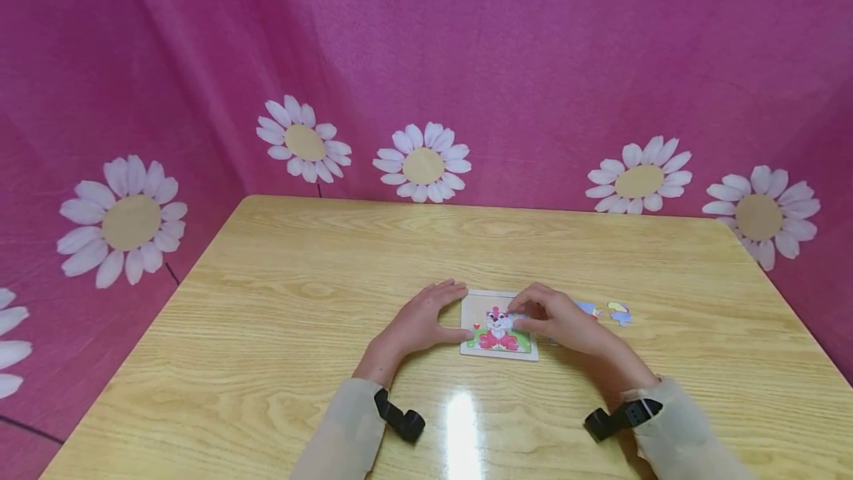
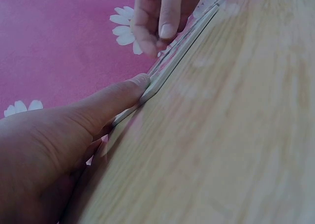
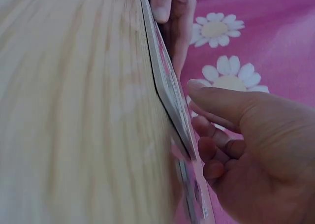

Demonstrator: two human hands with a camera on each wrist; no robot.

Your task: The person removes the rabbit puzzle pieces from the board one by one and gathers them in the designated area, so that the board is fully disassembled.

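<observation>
A small jigsaw puzzle [image 1: 498,339] in a pale tray [image 1: 489,292] shows a pink-and-white cartoon animal on green, and the tray's upper left is bare of picture. My left hand [image 1: 421,321] spans the tray's left side, its fingers straight at the top corner and its thumb [image 2: 135,84] resting on the lower edge. Over the tray's right part, my right hand [image 1: 563,319] curls thumb and forefinger about a small bluish-white puzzle piece [image 1: 517,317] beside the animal's face. Its fingers cover most of that piece, and the right wrist view [image 3: 261,135] hides it too.
Loose puzzle pieces lie right of the tray, among them a blue-and-yellow piece [image 1: 620,313] and a blue piece [image 1: 588,308] partly behind my right hand. The wooden table [image 1: 300,265] extends all around. A pink flowered cloth [image 1: 520,58] hangs behind it.
</observation>
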